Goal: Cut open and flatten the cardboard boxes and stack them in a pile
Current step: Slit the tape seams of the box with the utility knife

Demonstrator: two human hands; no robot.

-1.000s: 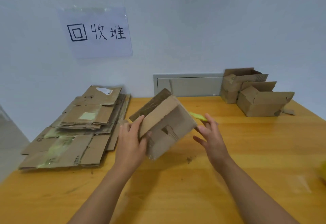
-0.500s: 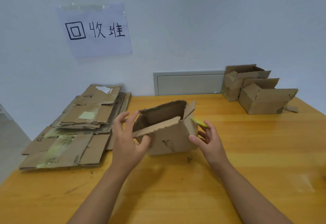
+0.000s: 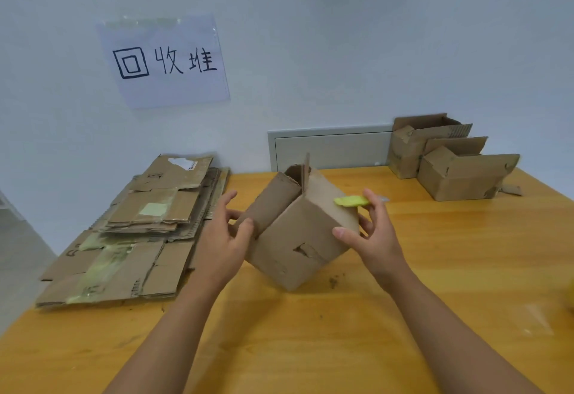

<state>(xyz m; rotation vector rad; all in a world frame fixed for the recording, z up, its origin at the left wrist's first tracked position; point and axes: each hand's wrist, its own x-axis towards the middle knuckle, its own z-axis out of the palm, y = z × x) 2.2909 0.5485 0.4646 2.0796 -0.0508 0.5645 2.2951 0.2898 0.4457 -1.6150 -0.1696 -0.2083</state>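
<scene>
While the left hand [image 3: 222, 240] grips its flap, the tilted box [image 3: 298, 232] sits between it and the right hand [image 3: 374, 232], whose thumb presses the box's side and whose fingers pinch a yellow cutter [image 3: 352, 200].

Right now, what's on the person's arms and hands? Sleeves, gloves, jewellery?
Nothing worn that shows. The left hand and right hand are bare, no gloves, and no rings or watch are visible. Both forearms are uncovered right down to the bottom edge of the picture, so no sleeve comes into view.
</scene>
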